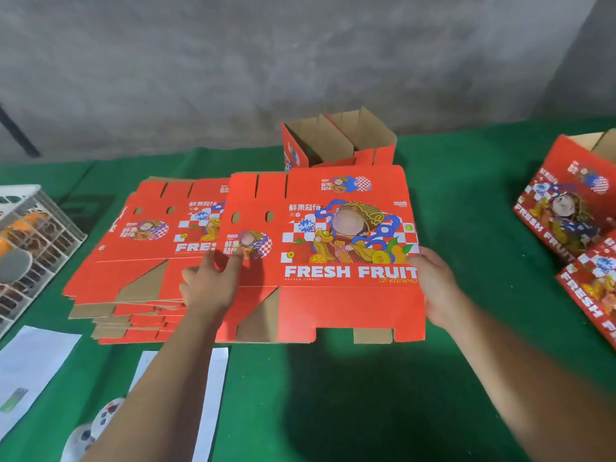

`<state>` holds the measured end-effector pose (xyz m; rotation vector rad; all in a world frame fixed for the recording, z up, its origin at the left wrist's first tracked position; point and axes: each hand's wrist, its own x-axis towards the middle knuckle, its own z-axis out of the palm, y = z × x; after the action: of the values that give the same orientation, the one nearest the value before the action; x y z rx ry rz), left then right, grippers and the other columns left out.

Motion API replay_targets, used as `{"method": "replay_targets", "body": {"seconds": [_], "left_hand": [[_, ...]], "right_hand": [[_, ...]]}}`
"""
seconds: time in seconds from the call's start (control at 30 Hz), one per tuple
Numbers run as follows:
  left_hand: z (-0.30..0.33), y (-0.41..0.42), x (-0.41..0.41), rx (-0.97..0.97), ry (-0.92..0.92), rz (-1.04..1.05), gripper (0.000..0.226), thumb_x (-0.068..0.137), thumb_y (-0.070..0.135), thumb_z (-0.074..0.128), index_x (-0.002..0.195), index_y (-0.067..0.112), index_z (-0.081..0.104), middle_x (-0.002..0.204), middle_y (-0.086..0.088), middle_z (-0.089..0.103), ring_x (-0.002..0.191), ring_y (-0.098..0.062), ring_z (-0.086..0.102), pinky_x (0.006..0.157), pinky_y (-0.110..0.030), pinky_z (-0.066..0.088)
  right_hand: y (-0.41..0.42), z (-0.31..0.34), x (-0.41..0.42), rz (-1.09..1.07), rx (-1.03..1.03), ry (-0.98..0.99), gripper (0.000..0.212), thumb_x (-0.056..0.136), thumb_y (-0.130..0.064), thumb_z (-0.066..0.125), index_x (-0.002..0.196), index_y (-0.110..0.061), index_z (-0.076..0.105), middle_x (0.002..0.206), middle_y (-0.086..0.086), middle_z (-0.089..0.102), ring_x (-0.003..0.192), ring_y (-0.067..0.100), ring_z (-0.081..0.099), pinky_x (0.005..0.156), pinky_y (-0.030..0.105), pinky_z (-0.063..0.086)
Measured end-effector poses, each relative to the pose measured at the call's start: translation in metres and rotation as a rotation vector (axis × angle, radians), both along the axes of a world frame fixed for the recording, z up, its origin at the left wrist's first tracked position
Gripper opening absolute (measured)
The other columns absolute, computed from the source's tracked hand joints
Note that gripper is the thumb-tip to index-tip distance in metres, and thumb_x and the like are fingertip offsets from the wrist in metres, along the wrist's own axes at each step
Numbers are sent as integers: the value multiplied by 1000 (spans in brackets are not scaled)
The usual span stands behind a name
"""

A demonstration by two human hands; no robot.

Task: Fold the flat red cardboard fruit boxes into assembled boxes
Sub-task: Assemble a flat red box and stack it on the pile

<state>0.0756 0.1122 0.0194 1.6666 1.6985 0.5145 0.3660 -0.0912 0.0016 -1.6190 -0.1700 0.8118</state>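
On the green table point(466, 211), left hand point(210, 285) flat on the picked flat box point(350, 305), right hand point(433, 288) gripping its edge; next, square it open.

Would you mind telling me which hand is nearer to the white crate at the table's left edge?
Left. The left hand rests on the flat box, on the side towards the white crate; the right hand grips that box's far right edge.

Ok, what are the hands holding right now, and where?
One flat box: right hand grips its right edge, left hand presses its left panel.
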Motion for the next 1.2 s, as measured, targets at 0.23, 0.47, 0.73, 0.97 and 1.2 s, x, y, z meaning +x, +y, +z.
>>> {"method": "replay_targets", "body": {"seconds": [0.23, 0.47, 0.73, 0.97, 1.2], "left_hand": [[16, -43, 47, -271, -438, -113, 35, 111, 31, 48, 139, 15, 61, 129, -19, 65, 115, -35, 63, 92, -25, 53], [17, -62, 82, -293, -471, -263, 80, 104, 71, 23, 134, 7, 60, 138, -30, 54, 120, -41, 63, 97, -51, 55], [40, -91, 94, -228, -589, -275, 85, 79, 90, 31, 118, 28, 73, 125, -13, 69, 110, -30, 70, 87, -45, 60], [42, -109, 98, -65, -486, -400, 87, 76, 102, 23, 151, 60, 32, 147, -20, 55, 133, -41, 56, 112, -63, 43], [18, -138, 128, -285, -711, -369, 63, 71, 99, 38, 106, 56, 68, 118, 13, 72, 113, -7, 67, 92, -33, 51]], "right_hand": [[-15, 6, 4, 318, -95, -170, 22, 104, -43, 57, 117, -31, 70, 105, -10, 80, 91, 10, 77, 86, 37, 57], [-47, 23, 37, 211, -36, -29, 40, 106, -48, 51, 129, -21, 68, 114, 5, 77, 95, 20, 70, 88, 40, 54], [-72, 40, 64, 260, 87, -6, 40, 103, -57, 45, 117, -26, 65, 91, -4, 77, 82, 8, 73, 77, 28, 54], [-92, 71, 103, 156, 227, 87, 51, 101, -55, 50, 82, -20, 81, 80, 1, 78, 67, 16, 74, 56, 22, 57], [-51, 77, 100, 263, 70, 88, 50, 99, -67, 44, 98, -24, 70, 96, 2, 71, 90, 21, 66, 93, 40, 48]]}}
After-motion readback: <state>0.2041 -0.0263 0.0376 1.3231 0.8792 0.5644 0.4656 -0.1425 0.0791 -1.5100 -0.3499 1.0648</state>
